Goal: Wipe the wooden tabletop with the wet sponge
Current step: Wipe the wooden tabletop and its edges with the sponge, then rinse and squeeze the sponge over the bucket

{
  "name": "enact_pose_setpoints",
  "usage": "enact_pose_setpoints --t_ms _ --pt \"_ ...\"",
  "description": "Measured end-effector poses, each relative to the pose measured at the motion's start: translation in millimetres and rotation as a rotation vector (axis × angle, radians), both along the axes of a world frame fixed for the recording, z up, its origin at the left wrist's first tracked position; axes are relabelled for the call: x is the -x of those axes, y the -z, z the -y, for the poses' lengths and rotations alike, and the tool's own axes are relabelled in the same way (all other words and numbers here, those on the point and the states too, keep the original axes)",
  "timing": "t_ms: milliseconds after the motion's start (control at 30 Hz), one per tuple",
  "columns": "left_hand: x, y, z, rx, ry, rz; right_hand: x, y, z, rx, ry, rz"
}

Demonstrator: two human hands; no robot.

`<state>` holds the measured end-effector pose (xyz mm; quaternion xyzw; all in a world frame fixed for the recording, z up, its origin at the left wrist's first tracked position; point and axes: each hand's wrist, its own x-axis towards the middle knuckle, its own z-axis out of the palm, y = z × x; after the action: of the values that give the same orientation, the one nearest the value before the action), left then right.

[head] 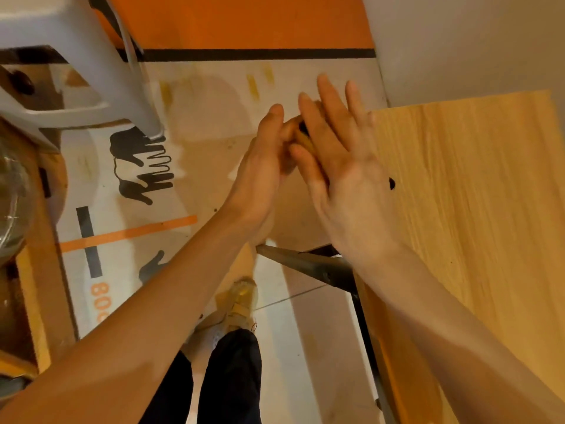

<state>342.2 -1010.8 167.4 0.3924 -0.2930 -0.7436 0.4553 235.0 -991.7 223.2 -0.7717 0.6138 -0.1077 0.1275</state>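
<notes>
Left hand [263, 166] pinches yellow-brown sponge [301, 139] | right hand [345, 166] flat against it, fingers straight | beside light wooden surface [477, 194], likely squeezing.

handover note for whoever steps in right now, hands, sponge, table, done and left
Left hand: fingers curled round the sponge, held in the air beside the table, over the floor.
Right hand: fingers straight, pressed flat against the sponge from the other side.
Sponge: squeezed between both hands, mostly hidden; only a brownish-yellow bit shows.
Wooden tabletop: to the right of the hands, nothing touching it.
Done: sponge is in hand.
Left: bring the sponge onto the tabletop and wipe it; no wet marks can be made out.
</notes>
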Motion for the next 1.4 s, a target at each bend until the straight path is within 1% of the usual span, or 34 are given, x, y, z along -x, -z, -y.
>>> enact_pose_setpoints --t_ms 67,100,200,300,367,433,500,533,600,667,767,867,1000,1133,1200,1333,1400 --pt "-0.2 0.9 0.6 0.022 0.014 0.018 7.4 5.0 -12.3 0.005 -0.077 -0.157" --pt "1.6 1.6 0.9 0.037 0.019 0.025 15.1 5.8 -24.3 -0.001 -0.099 -0.202" --pt "8.5 1.3 1.6 0.062 0.006 0.059 32.4 2.4 -66.8 -0.031 -0.076 -0.217" --pt "6.0 0.3 0.0 0.117 0.032 0.148 29.6 -4.9 -98.6 -0.065 -0.007 -0.189" --pt "1.3 -2.3 -1.8 0.166 0.072 0.194 19.2 -6.4 -88.4 -0.065 0.015 -0.211" --pt "-1.2 -6.0 -2.8 0.196 0.09 0.224 5.5 -3.4 -52.2 -0.045 0.02 -0.26" --pt "-0.6 -9.7 -5.8 0.216 0.072 0.235 -2.6 0.5 -21.9 -0.052 0.013 -0.31" --pt "-0.6 -11.7 -8.4 0.234 0.051 0.268 -1.7 2.8 -17.5 -0.051 0.007 -0.313" --pt "-0.4 -13.8 -16.0 0.304 0.007 0.395 7.2 5.3 -32.4 -0.04 -0.004 -0.257" --pt "1.8 -13.8 -25.9 0.414 0.021 0.54 19.4 4.8 -67.5 -0.016 0.013 -0.192" --pt "4.4 -11.1 -36.9 0.518 0.117 0.741 34.4 4.5 -113.1 0.007 0.022 -0.137" --pt "-2.1 -11.8 -42.0 0.563 0.197 0.881 41.4 1.4 -132.7 -0.031 0.032 -0.073" --pt "-11.2 -26.6 -52.4 0.591 0.308 0.972 36.1 -15.2 -134.9 -0.104 0.109 0.13" --pt "-15.8 -47.4 -68.1 0.594 0.426 1.031 27.8 -43.8 -144.7 -0.176 0.249 0.251" --pt "-16.1 -58.9 -76.1 0.63 0.476 1.066 27.7 -57.6 -156.5 -0.194 0.333 0.281" --pt "-10.6 -81.2 -95.0 0.664 0.562 1.091 32.1 -79.2 -193.3 -0.231 0.519 0.283" --pt "-4.9 -92.2 -107.7 0.689 0.635 1.119 34.8 -89.6 -217.0 -0.241 0.611 0.323"
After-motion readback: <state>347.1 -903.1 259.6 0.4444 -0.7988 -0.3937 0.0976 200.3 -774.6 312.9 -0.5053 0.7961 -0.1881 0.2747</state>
